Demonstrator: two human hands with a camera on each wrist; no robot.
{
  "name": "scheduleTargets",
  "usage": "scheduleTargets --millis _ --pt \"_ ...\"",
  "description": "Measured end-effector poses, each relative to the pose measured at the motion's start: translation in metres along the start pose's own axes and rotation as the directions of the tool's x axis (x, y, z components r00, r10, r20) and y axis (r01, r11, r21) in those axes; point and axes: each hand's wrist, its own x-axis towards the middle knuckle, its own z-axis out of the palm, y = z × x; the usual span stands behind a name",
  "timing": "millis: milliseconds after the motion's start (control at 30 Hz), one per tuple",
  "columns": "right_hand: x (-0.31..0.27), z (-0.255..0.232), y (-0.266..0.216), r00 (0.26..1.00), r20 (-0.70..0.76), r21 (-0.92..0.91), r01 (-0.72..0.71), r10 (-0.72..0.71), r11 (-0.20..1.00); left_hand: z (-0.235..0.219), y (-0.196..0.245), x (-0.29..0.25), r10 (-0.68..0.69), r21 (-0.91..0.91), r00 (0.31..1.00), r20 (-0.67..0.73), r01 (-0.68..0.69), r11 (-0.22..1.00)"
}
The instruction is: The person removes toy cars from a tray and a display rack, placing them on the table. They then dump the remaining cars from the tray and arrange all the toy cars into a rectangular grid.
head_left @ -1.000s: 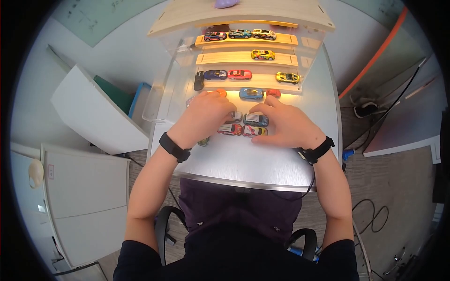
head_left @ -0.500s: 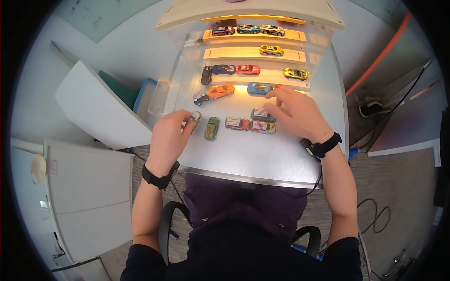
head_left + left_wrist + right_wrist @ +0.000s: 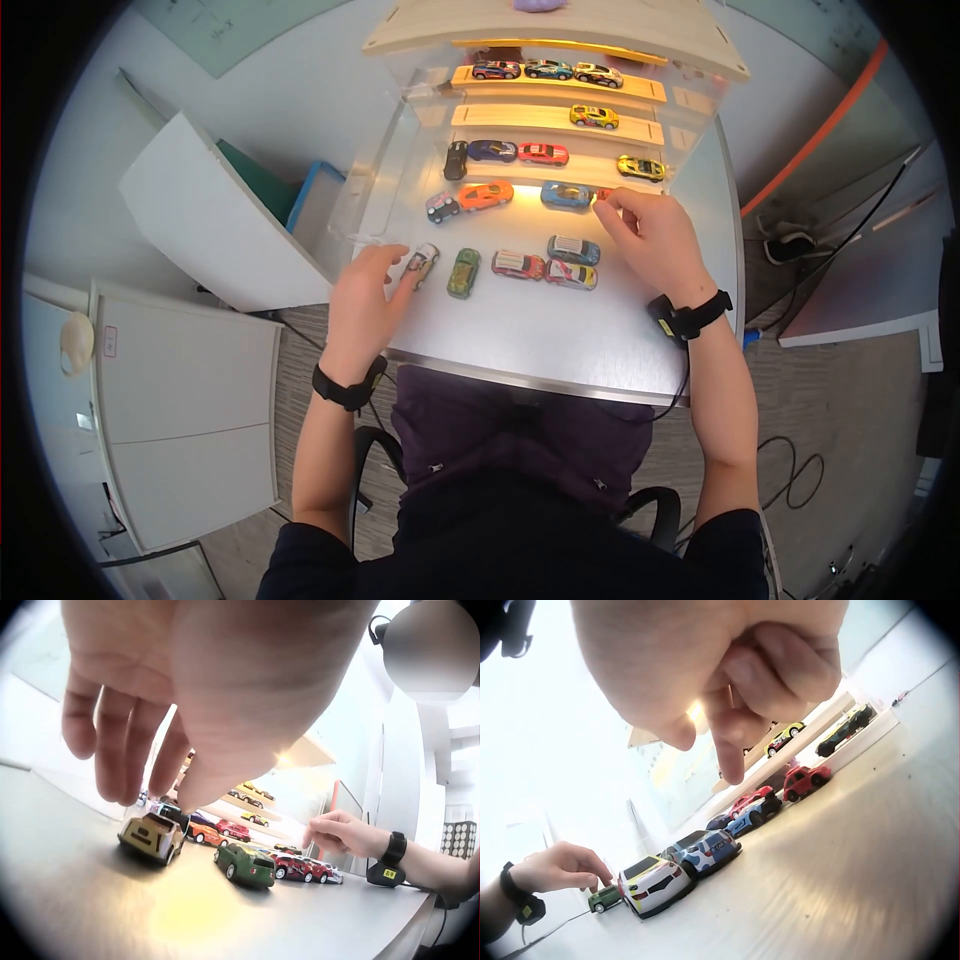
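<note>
In the head view my left hand (image 3: 362,305) is at the table's left side, thumb and fingers relaxed beside a white toy car (image 3: 422,266). The left wrist view shows its fingers hanging just over that car. A green toy car (image 3: 463,273) lies to the right of it. My right hand (image 3: 655,245) hovers near a blue toy car (image 3: 566,194) and a small red toy car (image 3: 806,781), its index finger pointing down and the others loosely curled. Closer to me are a red-and-white car (image 3: 517,264), a white-and-pink car (image 3: 571,275) and a grey-blue car (image 3: 573,248).
A lit display case with wooden shelves (image 3: 540,117) stands at the back, several toy cars on its tiers. In front of it are an orange car (image 3: 486,195) and a small dark car (image 3: 441,207). The metal table's front edge (image 3: 530,385) is near my lap.
My left hand carried the white car from the middle group to the left, set it down beside the green car and let go. My right hand drew back from the group toward the red car.
</note>
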Motion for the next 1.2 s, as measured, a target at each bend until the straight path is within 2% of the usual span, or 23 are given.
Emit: scheduleTargets --millis 233,433,567,667,767,867,1200 --pt "0.000 0.004 0.003 1.000 -0.007 0.011 0.005 -0.004 1.000 0.019 -0.016 -0.016 0.004 -0.146 1.000 0.003 -0.003 0.989" --pt "0.001 0.013 0.012 0.999 -0.032 0.106 0.024 -0.021 0.994 0.038 -0.027 -0.018 -0.036 -0.190 0.989 -0.141 0.009 0.982" --pt "0.001 0.010 0.012 0.999 0.043 0.084 -0.026 0.023 0.996 0.040 -0.022 -0.019 -0.071 -0.180 0.987 -0.141 0.045 0.983" --pt "0.002 0.012 0.014 0.999 0.046 0.103 -0.016 0.011 0.995 0.043 -0.025 -0.019 0.007 -0.149 0.981 -0.192 -0.036 0.988" --pt "0.002 0.009 0.011 0.997 0.070 0.071 -0.029 0.024 0.997 0.043 -0.024 -0.020 0.008 -0.079 0.984 -0.178 -0.022 0.997" --pt "0.002 0.016 0.015 1.000 0.002 0.125 0.010 -0.011 0.992 0.043 -0.020 -0.020 -0.029 -0.107 0.983 -0.179 0.010 0.994" --pt "0.003 0.013 0.015 1.000 -0.022 0.150 -0.007 0.010 0.989 0.041 -0.017 -0.022 -0.066 -0.133 0.981 -0.181 0.042 0.990"
